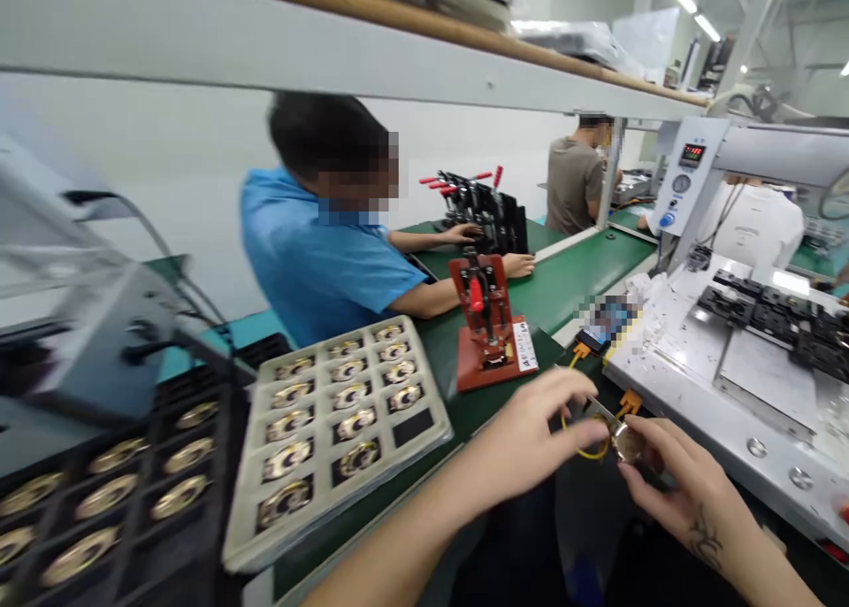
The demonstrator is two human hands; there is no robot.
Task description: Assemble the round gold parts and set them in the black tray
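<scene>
My left hand (531, 434) pinches a thin metal tool (600, 410) whose tip meets a small round copper coil part (627, 443). My right hand (676, 483) holds that coil part from below, fingers curled around it. Both hands meet over the near edge of the green bench (570, 280). A yellow cable loop (584, 452) hangs just under the hands. A beige tray (332, 430) of several similar gold coil parts lies to the left of my left forearm, one cell empty.
A red toggle-clamp fixture (487, 328) stands behind my hands. A grey machine bed (730, 368) with black fixtures fills the right. Black trays (112, 483) of coils sit at far left. A person in a blue shirt (318, 253) works opposite; others work farther back.
</scene>
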